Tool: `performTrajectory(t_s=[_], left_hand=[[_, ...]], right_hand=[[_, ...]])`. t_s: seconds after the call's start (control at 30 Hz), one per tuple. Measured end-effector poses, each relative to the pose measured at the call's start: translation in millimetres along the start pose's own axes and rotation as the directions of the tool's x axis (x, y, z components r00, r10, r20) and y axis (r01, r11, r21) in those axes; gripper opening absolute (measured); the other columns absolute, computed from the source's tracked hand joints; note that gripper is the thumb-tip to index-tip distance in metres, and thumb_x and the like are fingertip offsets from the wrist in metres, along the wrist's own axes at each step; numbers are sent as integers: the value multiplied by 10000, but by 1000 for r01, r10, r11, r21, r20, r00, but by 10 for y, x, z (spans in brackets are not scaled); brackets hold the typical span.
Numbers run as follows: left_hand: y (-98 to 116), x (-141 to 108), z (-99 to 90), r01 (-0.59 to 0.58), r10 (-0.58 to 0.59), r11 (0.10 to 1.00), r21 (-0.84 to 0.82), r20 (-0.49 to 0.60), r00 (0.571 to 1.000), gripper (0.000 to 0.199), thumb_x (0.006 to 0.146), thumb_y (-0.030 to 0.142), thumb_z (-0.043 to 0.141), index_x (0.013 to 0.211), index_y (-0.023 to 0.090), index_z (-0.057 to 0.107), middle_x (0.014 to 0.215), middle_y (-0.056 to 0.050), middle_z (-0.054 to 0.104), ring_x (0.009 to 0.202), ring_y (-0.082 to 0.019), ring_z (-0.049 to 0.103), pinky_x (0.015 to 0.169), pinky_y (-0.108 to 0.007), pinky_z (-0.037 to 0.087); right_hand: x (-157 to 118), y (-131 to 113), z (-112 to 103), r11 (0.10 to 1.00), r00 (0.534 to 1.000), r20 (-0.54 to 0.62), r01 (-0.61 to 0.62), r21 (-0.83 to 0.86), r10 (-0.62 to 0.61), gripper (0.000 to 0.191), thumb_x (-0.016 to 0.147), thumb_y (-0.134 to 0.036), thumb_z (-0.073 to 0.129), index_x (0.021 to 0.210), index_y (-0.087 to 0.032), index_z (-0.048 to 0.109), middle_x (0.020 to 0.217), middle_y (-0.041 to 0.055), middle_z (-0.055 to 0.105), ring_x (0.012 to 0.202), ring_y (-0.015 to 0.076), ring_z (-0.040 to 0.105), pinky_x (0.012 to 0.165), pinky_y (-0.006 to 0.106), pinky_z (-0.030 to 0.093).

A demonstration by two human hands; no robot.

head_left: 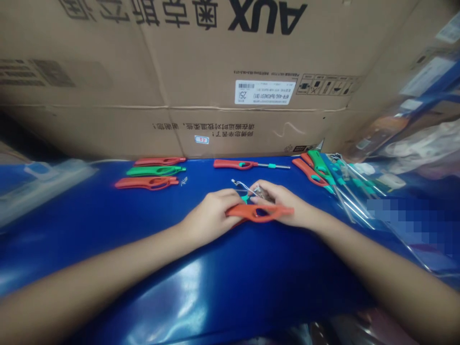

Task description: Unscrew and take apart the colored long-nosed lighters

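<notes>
My left hand (pixel 210 213) is closed round the rear end of an orange-red gas lighter casing (pixel 258 219), whose narrow tip points right. A teal piece (pixel 245 198) shows by the left fingertips, partly hidden. The fingers of my right hand (pixel 287 201) are closed on a small brownish part (pixel 264 193) just behind the casing; its exact kind is blurred. Thin white wires (pixel 244 186) reach up and left from there, ending in a small tip. Past my hands lies a red gas lighter (pixel 235 165) with a metal tube and teal trigger.
Two red casings and a green casing (pixel 154 170) lie at the left, near several tiny metal pieces (pixel 184 181). On the right are several lighters (pixel 316 167) with metal tubes. A large cardboard box (pixel 143 120) stands behind; plastic bags (pixel 427 148) lie far right.
</notes>
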State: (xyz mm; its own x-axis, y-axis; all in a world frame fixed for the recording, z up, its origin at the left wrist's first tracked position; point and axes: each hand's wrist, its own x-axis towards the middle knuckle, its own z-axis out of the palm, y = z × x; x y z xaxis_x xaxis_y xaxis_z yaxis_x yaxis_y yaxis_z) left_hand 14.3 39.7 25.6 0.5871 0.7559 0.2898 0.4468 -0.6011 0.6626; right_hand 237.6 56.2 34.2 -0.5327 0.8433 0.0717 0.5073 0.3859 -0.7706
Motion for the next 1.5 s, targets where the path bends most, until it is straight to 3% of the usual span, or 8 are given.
performTrajectory(t_s=[0.27, 0.5, 0.7, 1.0, 1.07, 1.17, 1.33, 1.5], left_hand=[[19, -42, -23, -16, -86, 926, 377, 251, 964, 372, 902, 261, 705, 1258, 180, 636, 1229, -112, 653, 1056, -296, 695, 854, -394, 582], [72, -29, -372, 30, -207, 891, 453, 346, 915, 291, 857, 193, 679, 1145, 240, 669, 1119, -39, 666, 890, -227, 704, 715, -308, 530], [108, -7, -644, 84, -340, 824, 560, 370, 865, 322, 843, 286, 716, 1150, 222, 643, 1081, -55, 669, 897, -230, 679, 693, -292, 490], [32, 27, -589, -15, -183, 867, 499, 345, 921, 217, 835, 240, 724, 1051, 214, 713, 994, -49, 682, 890, -226, 670, 763, -308, 488], [30, 28, -586, -34, -162, 880, 474, 366, 916, 146, 843, 188, 682, 983, 202, 721, 965, -50, 679, 859, -214, 674, 735, -290, 485], [20, 22, -636, -45, -176, 859, 510, 378, 909, 141, 780, 132, 670, 897, 199, 710, 929, -41, 682, 781, -203, 672, 664, -279, 459], [-120, 73, -956, 1, -239, 845, 535, 376, 895, 152, 720, 178, 667, 849, 240, 718, 865, -10, 709, 724, -201, 646, 621, -273, 418], [-462, 120, -1595, 186, -379, 691, 699, 130, 916, 301, 806, 385, 680, 1003, 165, 734, 965, -43, 735, 773, -182, 604, 686, -254, 423]], right_hand=[[78, 184, 34, 866, 995, 9, 89, -491, -98, 243, 1011, -282, 437, 1204, -247, 581, 1103, 66, 702, 1007, 225, 635, 798, 319, 425], [67, 82, -21, 832, 995, 20, -71, -550, 98, 188, 967, -433, 560, 1030, -256, 574, 851, 3, 697, 720, 181, 609, 595, 265, 325], [9, 181, -293, 686, 967, -50, -213, -695, 250, 254, 982, -483, 473, 932, -235, 496, 905, 62, 690, 762, 225, 628, 603, 293, 344], [-10, 427, -704, 679, 955, -142, -285, -677, 259, 378, 983, -575, 399, 918, -224, 525, 964, 116, 698, 831, 263, 646, 666, 329, 408], [-47, 473, -915, 624, 915, -285, -402, -670, 284, 411, 970, -594, 409, 987, -215, 567, 1036, 145, 700, 885, 285, 647, 694, 345, 414], [-141, 575, -1248, 491, 739, -536, -673, -553, 408, 477, 955, -601, 430, 1084, -169, 587, 1097, 226, 687, 959, 332, 637, 728, 389, 413], [-333, 861, -1590, 398, 515, -707, -850, -346, 485, 531, 940, -595, 446, 1087, -115, 618, 1080, 305, 656, 957, 373, 627, 734, 440, 426], [-445, 1163, -1682, 420, 450, -732, -874, -244, 511, 509, 880, -592, 521, 1012, -117, 648, 1076, 317, 649, 1005, 435, 604, 744, 486, 440]])
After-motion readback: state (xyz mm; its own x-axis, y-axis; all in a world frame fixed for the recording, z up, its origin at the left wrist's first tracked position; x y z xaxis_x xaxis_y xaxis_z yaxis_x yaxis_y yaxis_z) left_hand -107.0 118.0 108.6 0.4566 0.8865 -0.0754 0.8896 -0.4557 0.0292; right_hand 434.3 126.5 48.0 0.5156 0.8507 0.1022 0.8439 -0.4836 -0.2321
